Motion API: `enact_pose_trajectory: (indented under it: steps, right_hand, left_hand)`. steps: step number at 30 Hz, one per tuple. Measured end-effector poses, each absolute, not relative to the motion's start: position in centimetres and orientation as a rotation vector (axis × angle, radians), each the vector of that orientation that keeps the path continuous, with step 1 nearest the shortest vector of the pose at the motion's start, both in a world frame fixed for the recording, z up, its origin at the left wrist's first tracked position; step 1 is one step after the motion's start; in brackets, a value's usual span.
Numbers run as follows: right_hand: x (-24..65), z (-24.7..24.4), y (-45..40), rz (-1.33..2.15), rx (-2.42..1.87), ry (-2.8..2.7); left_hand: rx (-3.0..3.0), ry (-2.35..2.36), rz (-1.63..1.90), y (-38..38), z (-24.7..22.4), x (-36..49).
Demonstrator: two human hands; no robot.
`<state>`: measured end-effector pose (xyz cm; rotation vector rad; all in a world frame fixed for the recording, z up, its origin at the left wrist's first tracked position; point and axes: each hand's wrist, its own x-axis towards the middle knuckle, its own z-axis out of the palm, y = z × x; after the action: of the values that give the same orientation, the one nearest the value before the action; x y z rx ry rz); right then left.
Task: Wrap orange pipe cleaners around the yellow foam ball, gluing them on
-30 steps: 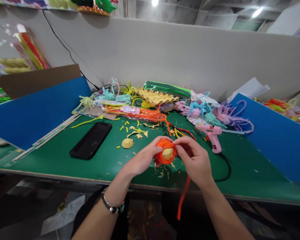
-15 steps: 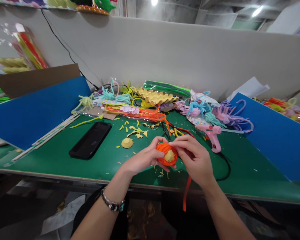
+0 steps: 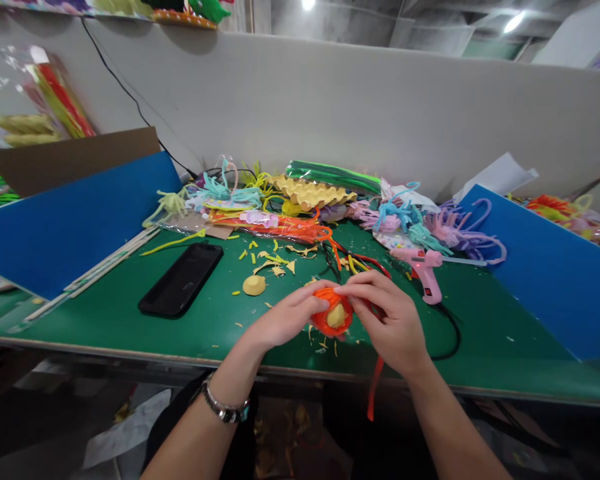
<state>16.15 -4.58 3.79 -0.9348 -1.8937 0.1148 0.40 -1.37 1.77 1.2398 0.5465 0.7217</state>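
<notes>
- Now my left hand is clamping the orange coil from its left, thumb pressing on top.
- My right hand is pinching its upper right edge.
- Since half a second ago, my lower left fingers are tucking behind the coil; I'm reading that as resettling the grip.
- The yellow core is facing up and toward me; the round coil is showing no clear long axis.
- An orange strip is hanging lengthwise below my right hand.
- Everything's hovering near the green table's front edge.

Place: serving as craft workshop
Worktable: carrying glue gun, offcuts
Back edge: holding bundled pipe cleaners
</notes>
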Motion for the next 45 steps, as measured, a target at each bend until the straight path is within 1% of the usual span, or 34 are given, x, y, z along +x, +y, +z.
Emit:
enact_pose_trajectory:
  steps: [3, 11, 26, 45]
  right_hand:
    - [16.10, 3.68, -4.53, 0.124, -0.936, -1.892]
    - [16.34, 3.82, -4.58, 0.157, -0.962, -1.897]
    - [16.37, 3.80, -4.74, 0.208, -0.919, -1.945]
    - [16.66, 4.02, -4.71, 0.275, -0.977, -1.926]
  left_hand:
    - [1.300, 0.539, 0.657, -1.61, 2.00, 0.27]
    - [1.329, 0.519, 0.670, -1.31, 1.79, 0.16]
    - [1.296, 0.395, 0.550, -1.62, 1.86, 0.26]
    - [1.265, 0.476, 0.597, -1.66, 2.25, 0.41]
